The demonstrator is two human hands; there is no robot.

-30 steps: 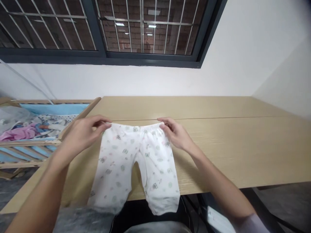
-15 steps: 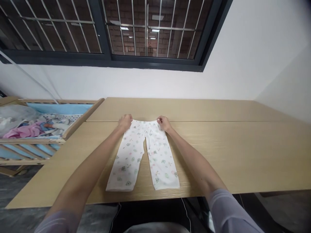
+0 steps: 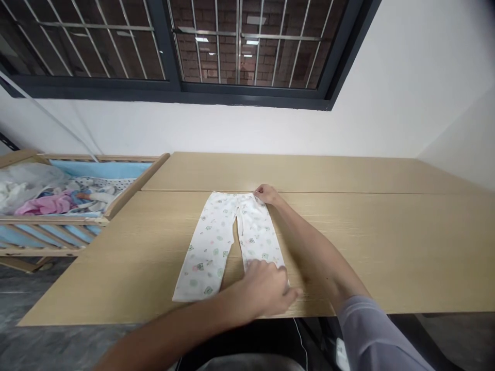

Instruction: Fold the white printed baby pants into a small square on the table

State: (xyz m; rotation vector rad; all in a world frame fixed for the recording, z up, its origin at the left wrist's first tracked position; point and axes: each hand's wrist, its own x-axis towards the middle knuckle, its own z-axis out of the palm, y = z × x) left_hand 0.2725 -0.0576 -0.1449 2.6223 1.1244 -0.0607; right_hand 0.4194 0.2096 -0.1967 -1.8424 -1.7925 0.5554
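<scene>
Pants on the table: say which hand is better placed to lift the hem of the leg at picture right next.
Likely the left hand: it is over the lower end of that leg, while the right hand is at the waistband.

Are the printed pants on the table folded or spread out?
Spread out: the pants lie flat on the table, both legs extended with a gap between. The left hand hides one leg's lower end.

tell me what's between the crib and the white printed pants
In the head view, just a stretch of the light wood tabletop lies between the crib and the white printed pants.
</scene>
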